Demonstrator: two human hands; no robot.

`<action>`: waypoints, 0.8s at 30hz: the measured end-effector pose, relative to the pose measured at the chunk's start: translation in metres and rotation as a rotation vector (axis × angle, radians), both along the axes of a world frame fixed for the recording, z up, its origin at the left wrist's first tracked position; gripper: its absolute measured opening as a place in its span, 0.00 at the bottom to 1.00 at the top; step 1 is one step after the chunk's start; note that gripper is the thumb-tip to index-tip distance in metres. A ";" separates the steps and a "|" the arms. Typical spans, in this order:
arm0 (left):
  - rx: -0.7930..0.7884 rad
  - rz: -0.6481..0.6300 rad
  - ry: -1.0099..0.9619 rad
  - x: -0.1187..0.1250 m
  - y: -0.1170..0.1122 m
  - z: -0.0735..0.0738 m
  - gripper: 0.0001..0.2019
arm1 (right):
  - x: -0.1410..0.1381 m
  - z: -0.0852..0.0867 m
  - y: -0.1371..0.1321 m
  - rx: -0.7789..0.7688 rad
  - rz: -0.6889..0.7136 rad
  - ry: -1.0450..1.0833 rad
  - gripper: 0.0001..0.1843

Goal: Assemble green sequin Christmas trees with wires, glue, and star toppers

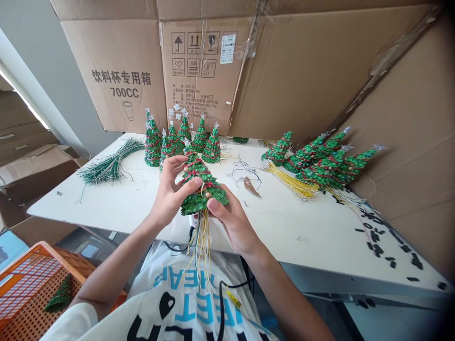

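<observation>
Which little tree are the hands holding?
The tree with yellow wires dangling toward the shirt: left hand and right hand hold only that one.

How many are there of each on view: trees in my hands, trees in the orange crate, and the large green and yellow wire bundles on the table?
Tree between the left hand and right hand: 1
Tree seen in the orange crate: 1
Large green wire bundle: 1
Large yellow wire bundle: 1
Total: 4

left hand (167,192): on left side of held tree (209,181) | right hand (234,218): gripping its lower right | wires (203,237): hanging beneath it | green wire bundle (106,166): left of it | standing trees (212,148): behind it
</observation>
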State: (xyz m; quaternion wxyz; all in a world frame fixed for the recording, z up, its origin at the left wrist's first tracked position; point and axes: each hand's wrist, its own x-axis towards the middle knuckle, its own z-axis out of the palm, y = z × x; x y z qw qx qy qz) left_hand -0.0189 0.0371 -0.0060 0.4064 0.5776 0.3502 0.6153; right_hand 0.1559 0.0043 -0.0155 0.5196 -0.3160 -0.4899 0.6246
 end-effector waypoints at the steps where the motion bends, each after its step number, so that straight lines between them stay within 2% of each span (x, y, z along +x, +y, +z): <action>1: -0.030 -0.026 -0.011 0.000 -0.001 0.001 0.29 | 0.000 -0.001 0.000 0.007 -0.004 -0.004 0.29; 5: -0.096 -0.075 -0.064 0.000 -0.005 0.004 0.29 | 0.000 -0.002 0.000 0.001 -0.001 -0.002 0.29; 13: -0.092 -0.139 -0.069 -0.001 -0.006 0.006 0.33 | 0.000 0.002 0.000 -0.029 -0.011 0.007 0.29; 17: -0.253 -0.252 -0.166 -0.002 -0.008 0.008 0.46 | 0.000 0.003 0.000 -0.037 0.009 0.030 0.31; 20: -0.383 -0.287 -0.213 -0.003 -0.007 0.012 0.54 | -0.001 0.003 0.000 -0.061 0.026 0.038 0.33; 22: -0.419 -0.296 -0.226 -0.004 -0.005 0.015 0.51 | -0.003 0.001 -0.001 -0.058 0.039 0.027 0.33; 24: -0.450 -0.320 -0.237 -0.004 -0.003 0.017 0.44 | -0.003 -0.001 0.000 0.026 0.008 -0.039 0.31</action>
